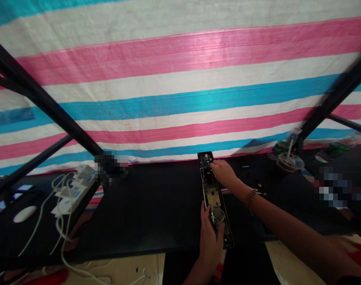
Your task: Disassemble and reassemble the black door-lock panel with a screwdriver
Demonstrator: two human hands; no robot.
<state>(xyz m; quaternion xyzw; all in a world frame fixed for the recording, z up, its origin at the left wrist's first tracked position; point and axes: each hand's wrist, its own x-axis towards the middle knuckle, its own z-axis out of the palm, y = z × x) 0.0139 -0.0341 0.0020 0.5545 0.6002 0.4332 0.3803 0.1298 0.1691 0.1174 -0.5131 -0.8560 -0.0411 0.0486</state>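
Observation:
A long, narrow black device housing lies with its inside facing up on the black table. It shows a circuit board at the far end, a brass-coloured metal plate in the middle, and thin wires with a round part near the close end. My left hand is wrapped around the lower part of the housing, thumb on its right side and fingers on its left. My right hand reaches over the upper part with fingers pinched together at the circuit board; what they hold, if anything, is hidden.
Left stand a white power strip with tangled white cables and a white mouse. To the right are a plastic cup with a straw, a green-labelled bottle and small loose parts. Black frame bars flank the striped sheet.

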